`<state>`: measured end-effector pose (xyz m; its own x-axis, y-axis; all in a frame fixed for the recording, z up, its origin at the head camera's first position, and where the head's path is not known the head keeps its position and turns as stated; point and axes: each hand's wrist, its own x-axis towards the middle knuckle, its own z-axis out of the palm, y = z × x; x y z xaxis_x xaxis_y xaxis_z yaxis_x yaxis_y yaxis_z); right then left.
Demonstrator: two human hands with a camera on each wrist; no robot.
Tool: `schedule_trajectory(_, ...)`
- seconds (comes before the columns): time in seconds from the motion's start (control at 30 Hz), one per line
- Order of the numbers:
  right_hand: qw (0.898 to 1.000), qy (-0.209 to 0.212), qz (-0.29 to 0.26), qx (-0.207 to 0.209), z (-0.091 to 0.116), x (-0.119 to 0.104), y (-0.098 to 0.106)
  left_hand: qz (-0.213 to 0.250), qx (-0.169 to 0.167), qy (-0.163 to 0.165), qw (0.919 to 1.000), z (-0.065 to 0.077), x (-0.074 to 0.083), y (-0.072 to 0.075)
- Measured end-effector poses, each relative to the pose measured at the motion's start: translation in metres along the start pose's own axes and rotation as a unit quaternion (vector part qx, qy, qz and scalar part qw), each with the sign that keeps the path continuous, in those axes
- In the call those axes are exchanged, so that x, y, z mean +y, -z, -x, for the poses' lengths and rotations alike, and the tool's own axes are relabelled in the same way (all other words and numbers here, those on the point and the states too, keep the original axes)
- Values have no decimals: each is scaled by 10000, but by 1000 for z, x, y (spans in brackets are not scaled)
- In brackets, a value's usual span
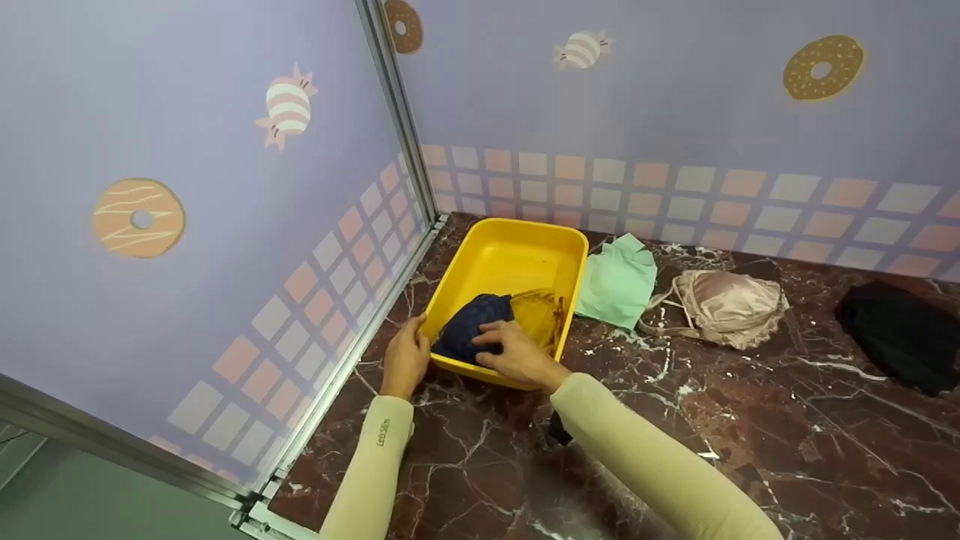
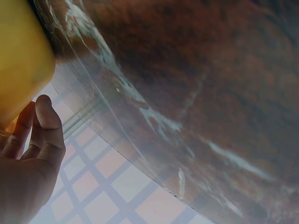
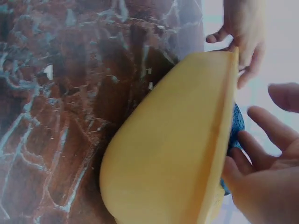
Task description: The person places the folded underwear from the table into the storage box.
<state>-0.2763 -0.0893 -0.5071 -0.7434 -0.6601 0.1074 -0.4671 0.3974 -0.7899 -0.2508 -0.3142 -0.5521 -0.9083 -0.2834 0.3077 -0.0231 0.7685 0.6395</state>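
Observation:
A yellow plastic tub (image 1: 517,247) stands on the marble surface. In its near part lie a folded navy lace bra (image 1: 469,322) and, to the right of it, a mustard-yellow bra (image 1: 536,319). My left hand (image 1: 406,358) holds the tub's rim at the near left corner; the left wrist view shows its fingers (image 2: 49,116) by the yellow wall. My right hand (image 1: 517,352) is over the near rim, fingers spread and slightly bent on the navy bra. In the right wrist view its thumb (image 3: 285,97) stands apart from the fingers.
Right of the tub lie a mint-green folded garment (image 1: 619,285), a beige satin bra (image 1: 727,300) with lace trim, and a black garment (image 1: 900,330). Patterned wall panels (image 1: 637,112) meet at a metal corner post (image 1: 397,105) behind the tub.

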Motion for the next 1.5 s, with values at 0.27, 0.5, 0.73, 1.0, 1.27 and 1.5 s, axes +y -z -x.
schedule_trajectory(0.27,9958,78,-724,548,2,8,9,-30,83,-15,10000,0,-2,1)
schedule_trajectory(0.5,9663,260,-1063,2331,10,31,41,-37,88,4,10000,1,-6,2)
schedule_trajectory(0.73,9516,-228,-362,3043,24,68,77,-92,49,170,9998,3,-9,5)
schedule_trajectory(1.0,9766,-1388,516,1560,43,113,88,-131,82,-7,9999,3,-7,2)
schedule_trajectory(1.27,9715,-1242,1288,1553,59,138,86,-85,-11,35,10000,2,-3,0)
schedule_trajectory(1.5,9640,-1449,1640,1512,64,134,93,-80,-37,4,10000,0,0,0)
